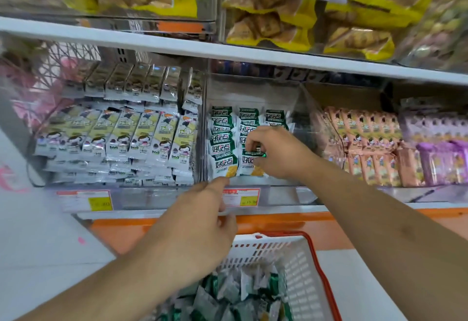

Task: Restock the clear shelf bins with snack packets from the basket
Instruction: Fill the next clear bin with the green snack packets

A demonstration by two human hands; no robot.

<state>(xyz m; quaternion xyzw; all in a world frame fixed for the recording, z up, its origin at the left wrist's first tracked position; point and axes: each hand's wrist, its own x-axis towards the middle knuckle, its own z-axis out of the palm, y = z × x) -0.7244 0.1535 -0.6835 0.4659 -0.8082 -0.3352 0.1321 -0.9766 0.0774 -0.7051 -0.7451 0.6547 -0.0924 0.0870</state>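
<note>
A clear shelf bin [253, 93] in the middle of the shelf holds rows of green-and-white snack packets [222, 141]. My right hand [276, 152] is inside the bin and pinches a green-and-white packet [253, 160] in the second row. My left hand [202, 209] reaches toward the bin's front lip, forefinger stretched out near the lowest packet, the other fingers curled and holding nothing. Below, a white basket with a red rim [298, 265] holds several more green-and-white packets [228, 293].
Left bin holds yellow-and-white packets [121, 133]; right bins hold pink packets [367, 143] and purple packets [440, 153]. Yellow snack bags [273, 17] fill the shelf above. Price tags [240, 196] hang on the shelf edge above an orange strip.
</note>
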